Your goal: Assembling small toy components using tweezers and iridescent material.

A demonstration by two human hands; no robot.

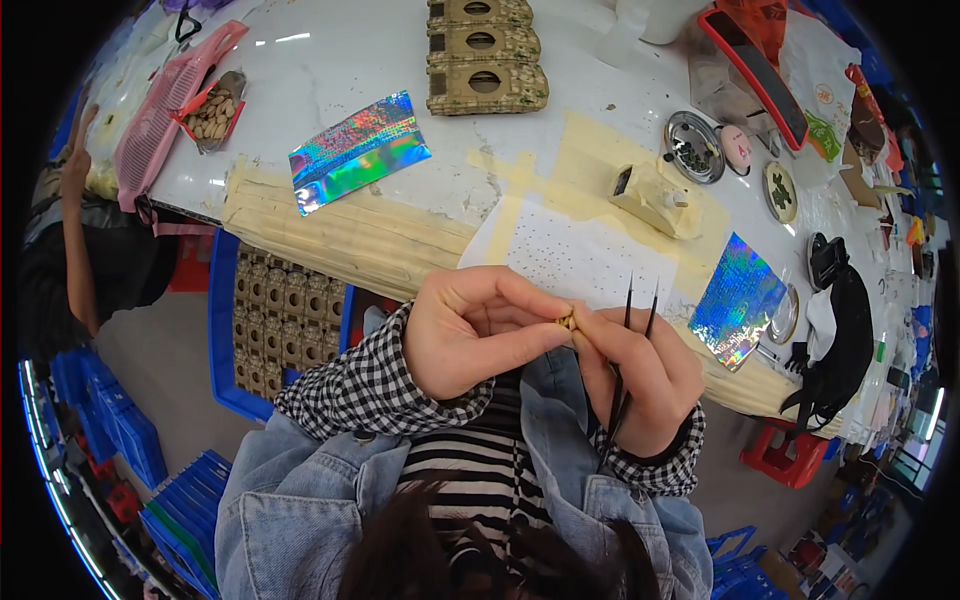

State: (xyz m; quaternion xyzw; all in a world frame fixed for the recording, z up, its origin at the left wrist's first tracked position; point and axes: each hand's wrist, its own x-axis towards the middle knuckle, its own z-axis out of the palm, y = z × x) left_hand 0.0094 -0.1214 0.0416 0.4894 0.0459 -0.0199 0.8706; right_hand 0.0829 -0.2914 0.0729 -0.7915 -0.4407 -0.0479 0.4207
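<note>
Close to the table's front edge my two hands meet at the fingertips. My left hand (465, 330) is closed, its thumb and forefinger pinching a small gold-yellow piece (567, 322), largely covered by the fingers. Pressing on the same piece from the other side is my right hand (648, 380), which also holds black tweezers (622, 372) in its grip. The tweezers' two tips point away from me and stand apart with nothing between them. Just beyond the hands lies a white paper (560, 250) with rows of tiny dark dots, taped down along its edges.
A tape-wrapped block (655, 203) sits beyond the paper. Shiny holographic sheets (738, 300) flank it. Further right is a metal dish (693, 147) of dark bits. Camouflage-patterned pieces (487, 88) stand at the back; a blue crate (222, 340) holds more. Another person's arm (75, 220) shows far left.
</note>
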